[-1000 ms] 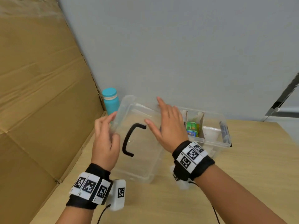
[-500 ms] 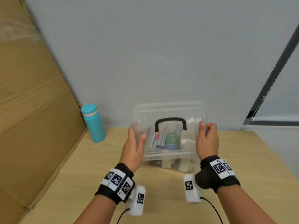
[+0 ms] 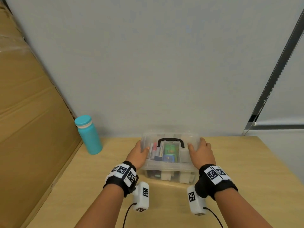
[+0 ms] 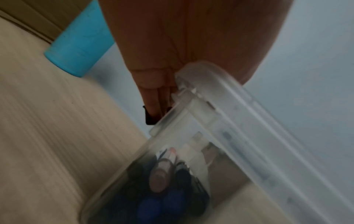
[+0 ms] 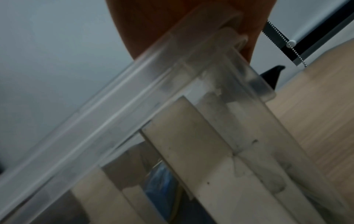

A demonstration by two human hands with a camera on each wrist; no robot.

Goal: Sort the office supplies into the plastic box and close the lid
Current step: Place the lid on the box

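The lid lies on the box, mid-surface. Left hand and right hand each pinch a lid end, thumb on top. It is perhaps not fully seated, so press both ends down evenly before snapping the latches.

Likely a plain office or study room: a pale wood-laminate bench against a bare grey wall, a blind's bead chain at two o'clock, flattened cardboard at nine, and markers in a clear box.
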